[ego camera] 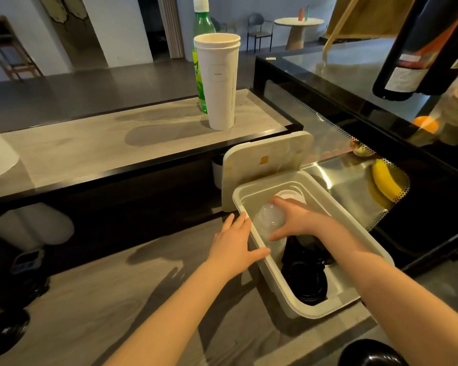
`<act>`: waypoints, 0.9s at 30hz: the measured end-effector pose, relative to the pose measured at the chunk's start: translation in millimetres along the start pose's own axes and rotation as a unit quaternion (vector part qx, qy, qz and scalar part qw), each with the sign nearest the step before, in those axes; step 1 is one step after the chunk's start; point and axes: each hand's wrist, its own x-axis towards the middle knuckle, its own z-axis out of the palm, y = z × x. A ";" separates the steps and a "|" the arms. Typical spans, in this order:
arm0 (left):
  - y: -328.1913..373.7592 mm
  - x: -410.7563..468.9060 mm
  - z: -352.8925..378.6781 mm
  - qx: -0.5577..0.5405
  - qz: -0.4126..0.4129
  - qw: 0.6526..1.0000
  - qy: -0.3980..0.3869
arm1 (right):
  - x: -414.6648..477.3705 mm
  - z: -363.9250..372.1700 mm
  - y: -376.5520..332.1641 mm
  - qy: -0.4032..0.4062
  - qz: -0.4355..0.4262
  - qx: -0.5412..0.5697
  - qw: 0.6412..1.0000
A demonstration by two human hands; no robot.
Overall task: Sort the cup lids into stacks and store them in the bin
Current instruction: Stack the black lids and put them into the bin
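Head cam: a white bin (328,309) sat on the gray wood tabletop (117,286), a bit to the R. The L hand (236,244) lay flat on the bin's L rim, fingers straight & spread, thumb along the edge. It pinched nothing.

The R hand (294,217) was down inside the bin. Its fingers & thumb were curled round a stack of clear lids (271,217), the round dome kind. The stack was tipped on its side, near the bin's L wall, about in the middle of the bin. Can't tell if it touched the bottom.

Just behind the R hand, at the far end of the bin, lay some white lids (288,195). At the near end, under the R arm, lay black lids (304,281) in a pile.

The bin's flat cover (265,165) stood tilted behind the bin, leaning on the dark wall of a higher shelf (90,146). Up on that shelf stood tall white cups (220,80), one inside the other, w/ a green bottle (202,25) right behind them.

To the R of the bin was a glass case w/ a banana (384,180) in it.
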 end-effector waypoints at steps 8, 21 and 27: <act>3.8 -1.9 -5.4 0.025 0.002 1.000 0.004 | 1.8 2.6 -5.7 -0.010 -0.055 -0.134 0.989; -4.8 0.9 -11.8 0.044 0.022 0.999 -0.019 | 9.5 2.0 -29.3 -0.021 -0.068 -0.288 0.955; -6.8 -0.5 -19.3 0.079 0.038 0.996 -0.022 | -1.8 0.4 -28.9 -0.012 -0.057 -0.244 0.968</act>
